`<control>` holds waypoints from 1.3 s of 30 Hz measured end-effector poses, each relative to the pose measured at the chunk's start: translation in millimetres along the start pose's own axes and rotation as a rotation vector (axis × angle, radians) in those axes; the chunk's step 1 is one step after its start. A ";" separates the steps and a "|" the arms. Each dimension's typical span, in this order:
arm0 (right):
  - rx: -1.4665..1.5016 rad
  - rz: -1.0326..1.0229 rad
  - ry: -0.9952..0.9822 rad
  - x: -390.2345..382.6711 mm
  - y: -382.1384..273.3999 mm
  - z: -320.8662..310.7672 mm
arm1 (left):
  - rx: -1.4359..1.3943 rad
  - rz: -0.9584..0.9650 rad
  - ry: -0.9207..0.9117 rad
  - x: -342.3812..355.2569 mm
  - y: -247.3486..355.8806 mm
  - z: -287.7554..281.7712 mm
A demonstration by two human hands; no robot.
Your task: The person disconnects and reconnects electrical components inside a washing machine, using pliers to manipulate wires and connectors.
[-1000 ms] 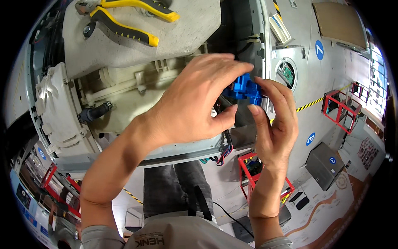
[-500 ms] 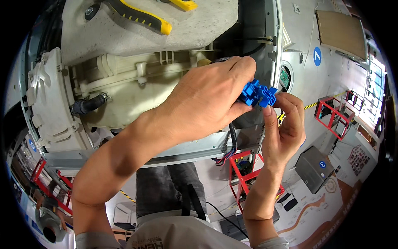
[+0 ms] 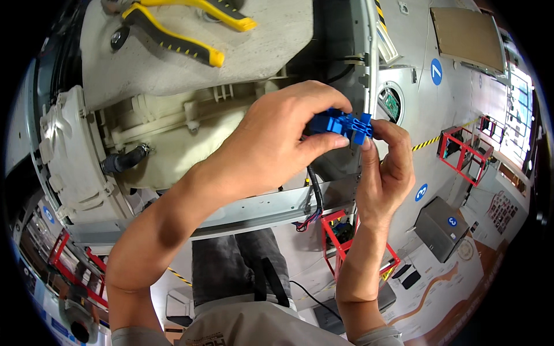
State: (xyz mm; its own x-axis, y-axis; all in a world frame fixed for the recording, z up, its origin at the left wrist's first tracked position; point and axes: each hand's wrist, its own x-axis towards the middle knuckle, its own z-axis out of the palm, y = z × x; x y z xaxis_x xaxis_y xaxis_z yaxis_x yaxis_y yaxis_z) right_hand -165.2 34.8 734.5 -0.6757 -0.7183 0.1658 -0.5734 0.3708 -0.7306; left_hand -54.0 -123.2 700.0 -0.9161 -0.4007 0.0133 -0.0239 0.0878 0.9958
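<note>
A blue plastic connector with a clip-like, slotted right end is held between my two hands, above the right part of an opened washing machine. My left hand grips its left body, thumb below and index finger above; part of the body is hidden by these fingers. At the right end, my right hand pinches the slotted part between thumb and curled index finger. A black-sleeved wire bundle hangs beneath my left hand, its coloured wires showing at the bottom. Whether it joins the connector is hidden.
Yellow-black pliers lie on the concrete counterweight. Beside it is the cream plastic tub with a black hose. The metal cabinet edge runs in front of me. Red frames and a grey box stand on the floor.
The view has shifted, bringing more of the pliers in. Both hands and the connector sit farther left in the picture. My left fingers have spread, exposing more of the blue body.
</note>
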 end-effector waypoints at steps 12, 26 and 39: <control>-0.144 0.217 -0.033 -30.7 15.4 0.3 | 0.234 -0.112 0.186 45.8 -6.9 21.1; -0.149 0.239 -0.126 -25.6 16.0 -0.6 | 0.386 0.005 0.132 45.1 -12.8 20.2; -0.117 0.296 -0.267 -17.4 15.6 0.9 | 0.362 0.060 0.131 52.4 -19.3 23.8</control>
State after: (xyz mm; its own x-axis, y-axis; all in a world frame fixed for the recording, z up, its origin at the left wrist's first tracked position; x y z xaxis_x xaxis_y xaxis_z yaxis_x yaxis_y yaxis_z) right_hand -162.0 52.6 719.6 -0.6847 -0.6919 -0.2290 -0.4313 0.6379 -0.6380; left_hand -111.1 -124.2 679.4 -0.8619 -0.4961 0.1051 -0.1332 0.4214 0.8970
